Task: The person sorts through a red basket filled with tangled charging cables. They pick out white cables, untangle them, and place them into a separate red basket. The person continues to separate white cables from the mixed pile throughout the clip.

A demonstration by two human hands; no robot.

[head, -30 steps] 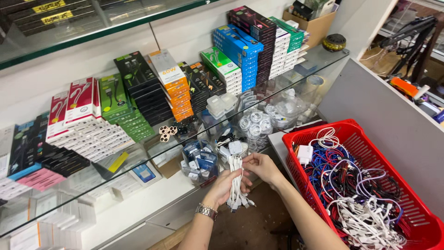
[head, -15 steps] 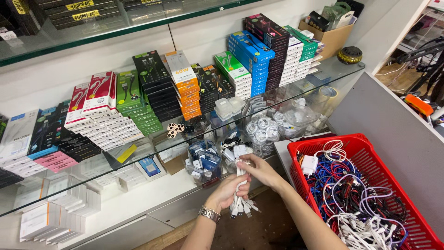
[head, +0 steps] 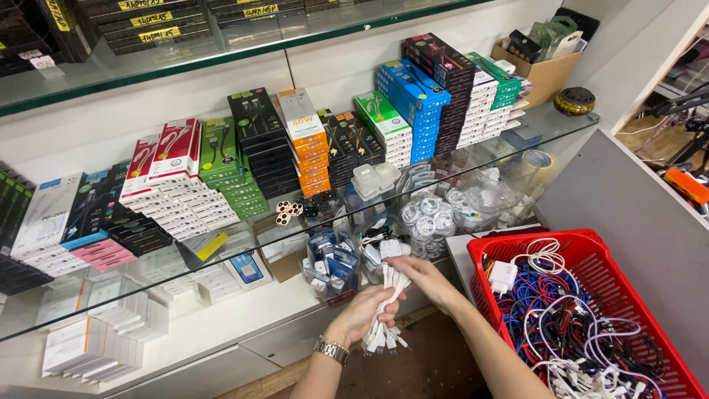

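Observation:
My left hand (head: 365, 310), a metal watch (head: 331, 349) on its wrist, grips a bundle of white charging cables (head: 385, 324) from below; the plug ends hang down past the fingers. My right hand (head: 422, 277) pinches the upper part of the same bundle, where the cords and a white plug (head: 390, 249) stick up. Both hands sit just below the front edge of the glass shelf (head: 310, 244), to the left of a red plastic basket (head: 591, 255) full of tangled white, blue and black cables.
Stacks of boxed cables and chargers (head: 295, 155) line the glass shelf. Under the glass are clear tubs of small adapters (head: 332, 266) and coiled cables in bags (head: 428, 218). A white charger (head: 503, 277) lies in the basket. A grey counter (head: 635, 214) rises at right.
The view has drifted, so the shelf and basket shifted slightly right and down. My hands have moved lower with the white cable bundle, still gripping it.

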